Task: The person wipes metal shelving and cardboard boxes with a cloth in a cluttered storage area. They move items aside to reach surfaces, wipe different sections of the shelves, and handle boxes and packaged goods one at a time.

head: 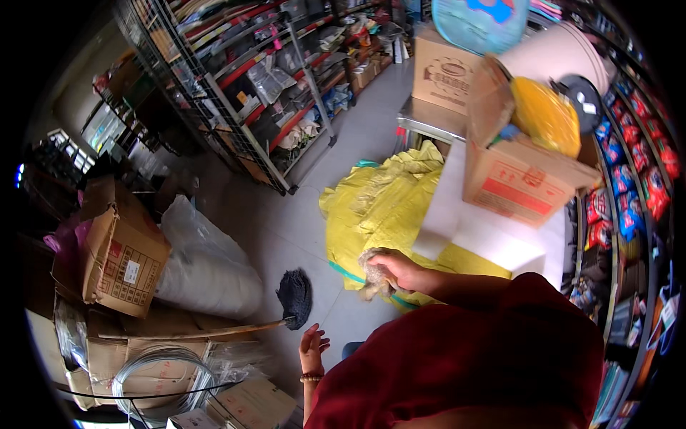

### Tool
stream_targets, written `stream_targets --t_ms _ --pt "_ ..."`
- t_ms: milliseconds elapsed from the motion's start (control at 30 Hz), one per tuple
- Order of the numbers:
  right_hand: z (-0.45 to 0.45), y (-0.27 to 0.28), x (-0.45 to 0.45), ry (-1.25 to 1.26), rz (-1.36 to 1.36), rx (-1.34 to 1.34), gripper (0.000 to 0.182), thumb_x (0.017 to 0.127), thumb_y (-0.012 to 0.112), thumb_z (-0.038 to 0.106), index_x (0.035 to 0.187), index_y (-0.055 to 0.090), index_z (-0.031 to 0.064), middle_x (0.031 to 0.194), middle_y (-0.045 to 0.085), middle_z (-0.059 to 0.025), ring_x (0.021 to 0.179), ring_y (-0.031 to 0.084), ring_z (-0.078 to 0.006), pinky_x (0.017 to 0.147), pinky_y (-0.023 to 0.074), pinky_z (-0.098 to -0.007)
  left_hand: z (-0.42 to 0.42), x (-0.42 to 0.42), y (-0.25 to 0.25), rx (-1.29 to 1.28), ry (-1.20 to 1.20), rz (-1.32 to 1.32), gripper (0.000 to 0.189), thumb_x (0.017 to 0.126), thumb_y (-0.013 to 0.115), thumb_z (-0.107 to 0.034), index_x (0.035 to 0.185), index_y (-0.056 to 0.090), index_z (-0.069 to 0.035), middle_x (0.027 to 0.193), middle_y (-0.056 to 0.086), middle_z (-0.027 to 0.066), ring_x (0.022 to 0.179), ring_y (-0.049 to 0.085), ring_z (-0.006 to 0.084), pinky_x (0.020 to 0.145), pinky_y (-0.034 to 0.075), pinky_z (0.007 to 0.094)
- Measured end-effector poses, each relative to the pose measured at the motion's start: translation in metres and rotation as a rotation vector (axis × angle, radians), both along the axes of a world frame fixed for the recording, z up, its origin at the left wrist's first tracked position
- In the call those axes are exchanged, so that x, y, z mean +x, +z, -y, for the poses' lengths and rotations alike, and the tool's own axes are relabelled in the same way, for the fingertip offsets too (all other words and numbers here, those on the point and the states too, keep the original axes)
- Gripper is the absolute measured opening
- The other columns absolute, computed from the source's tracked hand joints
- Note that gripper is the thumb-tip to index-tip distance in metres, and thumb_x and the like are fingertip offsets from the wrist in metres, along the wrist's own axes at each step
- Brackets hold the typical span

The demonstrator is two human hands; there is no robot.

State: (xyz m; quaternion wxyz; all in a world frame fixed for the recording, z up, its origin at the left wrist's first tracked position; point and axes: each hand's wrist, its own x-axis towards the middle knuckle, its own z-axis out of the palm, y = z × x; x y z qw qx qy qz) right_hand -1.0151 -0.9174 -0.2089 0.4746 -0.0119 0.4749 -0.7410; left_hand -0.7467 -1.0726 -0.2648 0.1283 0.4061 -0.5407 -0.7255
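Observation:
My right hand grips a crumpled greyish-beige cloth in front of the yellow woven plastic sacks. These sacks lie heaped on the grey floor, with green bands along some edges. My left hand, with a beaded bracelet at the wrist, hangs with its fingers apart and holds nothing. Nearest to it is a black mop-like head on a wooden handle. A white board or sheet partly covers the yellow sacks on the right.
An open carton holding a yellow bag stands at the right, beside shelves of red and blue packets. Left are another carton, a large plastic-wrapped bundle and a wire coil. Metal shelving stands ahead.

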Motion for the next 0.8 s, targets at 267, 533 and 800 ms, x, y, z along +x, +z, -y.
stream_targets --t_ms 267,533,800 --pt "0.081 -0.025 -0.053 -0.041 -0.038 -0.063 0.018 0.081 0.056 0.012 0.096 0.058 0.002 0.085 0.059 -0.0056 0.077 0.056 -0.0143 0.067 0.0462 -0.0287 0.119 -0.042 -0.052 0.057 -0.124 0.024 0.028 0.089 0.048 -0.015 0.115 0.053 -0.007 0.095 0.06 0.0062 0.072 0.06 0.0138 0.063 0.048 0.026" --pt "0.165 -0.014 -0.064 -0.127 -0.066 0.228 0.022 0.081 0.056 0.013 0.1 0.058 0.001 0.091 0.061 -0.0078 0.084 0.058 -0.0174 0.076 0.0466 -0.0316 0.264 -0.088 -0.061 0.111 -0.147 -0.013 0.025 0.086 0.051 -0.012 0.111 0.056 -0.007 0.09 0.06 0.0039 0.07 0.059 0.012 0.061 0.047 0.0231" --pt "0.255 -0.001 -0.07 -0.083 0.107 0.245 0.023 0.081 0.056 0.013 0.099 0.057 0.0002 0.089 0.062 -0.0094 0.079 0.061 -0.0199 0.07 0.0508 -0.0332 0.347 -0.083 -0.085 0.2 -0.061 0.128 0.026 0.088 0.049 -0.015 0.113 0.054 -0.006 0.093 0.059 0.0036 0.067 0.057 0.012 0.06 0.049 0.0254"
